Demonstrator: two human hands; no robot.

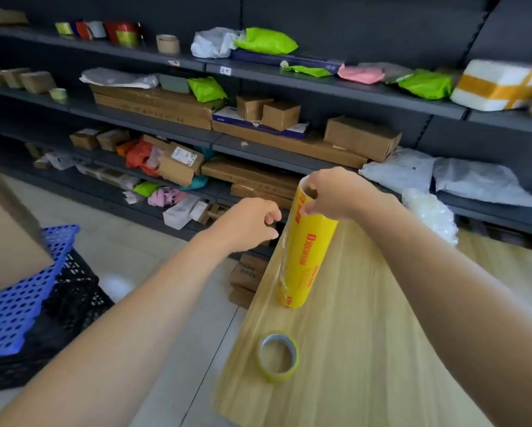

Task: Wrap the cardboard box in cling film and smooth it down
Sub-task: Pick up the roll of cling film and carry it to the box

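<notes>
- Standing upright near the table's (381,349) left edge, the roll (304,257) should be stiff and hefty, its film thin and clingy.
- My right hand (335,192) grips its top rim.
- My left hand (252,223) curls beside it; whether it pinches film, I cannot tell.
- A box (6,235) sits off left.

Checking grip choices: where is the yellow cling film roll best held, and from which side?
Probably its top end, from above, as the right hand grips it. The cling film roll stands on end on the table, so that end is free, and the loose film down its left side faces the left hand.
</notes>
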